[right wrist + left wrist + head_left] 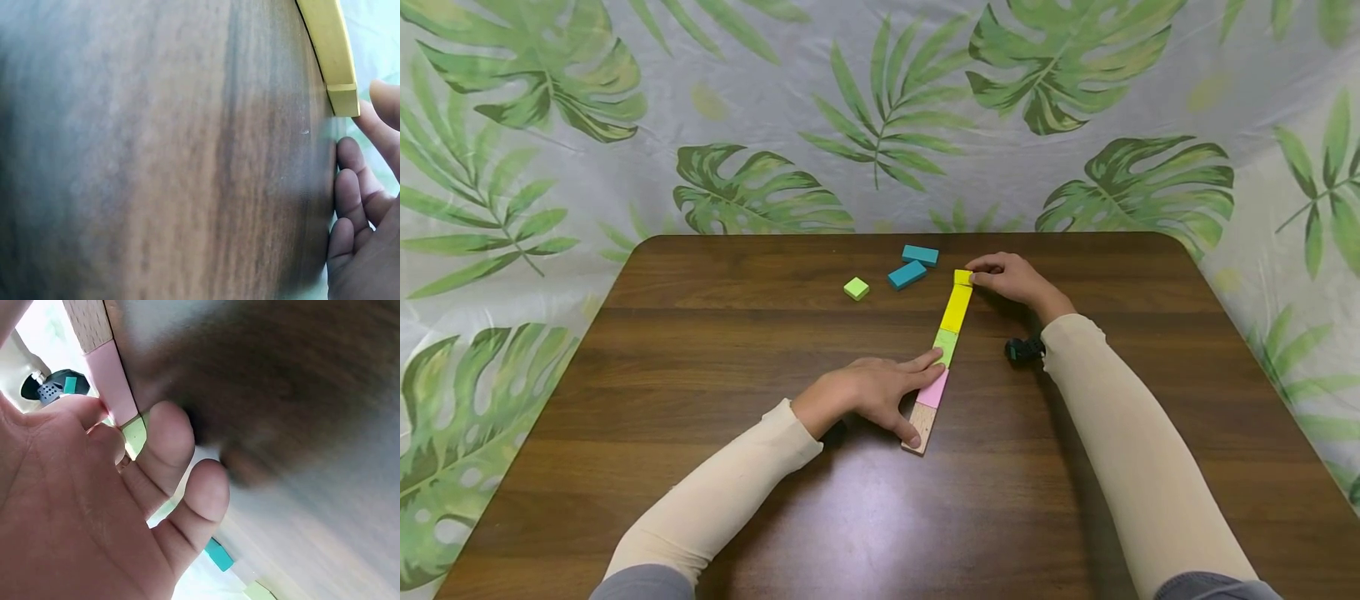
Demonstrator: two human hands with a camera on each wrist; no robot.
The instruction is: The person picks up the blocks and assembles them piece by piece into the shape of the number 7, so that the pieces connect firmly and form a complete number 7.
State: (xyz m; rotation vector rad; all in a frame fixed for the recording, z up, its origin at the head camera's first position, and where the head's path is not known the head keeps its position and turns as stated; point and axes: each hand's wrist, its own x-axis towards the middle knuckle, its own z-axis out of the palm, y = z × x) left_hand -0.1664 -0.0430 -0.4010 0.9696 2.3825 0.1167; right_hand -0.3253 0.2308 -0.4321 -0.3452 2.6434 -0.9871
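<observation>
A straight row of flat wooden blocks runs away from me on the table: a plain wood block [922, 423], a pink block [933, 390], a light green block [948, 343], a long yellow block [956, 309] and a short yellow block [962, 277] at the far end. Across the near part of the row my left hand [883, 390] lies with spread fingers, two fingertips around the green and pink blocks and the thumb on the plain one. My right hand [1017, 279] touches the short yellow block with fingertips; in the right wrist view the thumb [386, 103] stands apart from it.
Left of the row's far end are two teal blocks [907, 275] and a small light green block [856, 288]. The brown wooden table [715, 367] ends at a leaf-patterned cloth [895, 108] behind. A black device [1024, 350] is worn at the right wrist.
</observation>
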